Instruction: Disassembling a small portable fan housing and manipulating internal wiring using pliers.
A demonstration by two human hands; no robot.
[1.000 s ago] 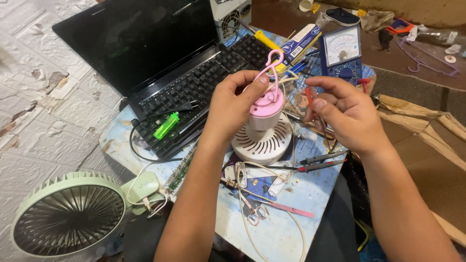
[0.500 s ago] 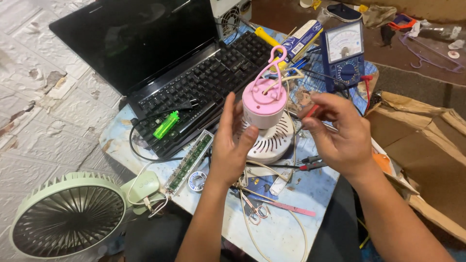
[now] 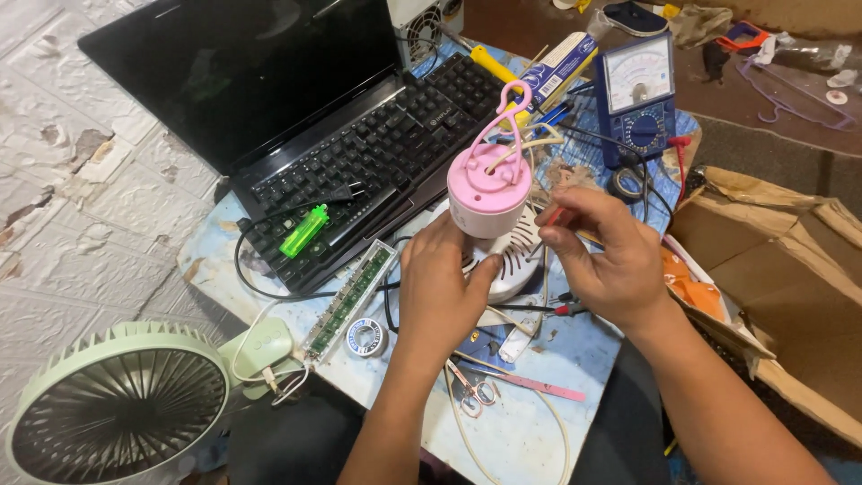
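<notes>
the left hand (image 3: 442, 286) hides the near side of the pink fan (image 3: 489, 190), grip clamped on its body. the fan stands upright over the tabletop (image 3: 530, 422), long axis vertical, hook up. the right hand (image 3: 603, 256) pinches something thin beside it, perhaps a wire; its fingertips cover it.
</notes>
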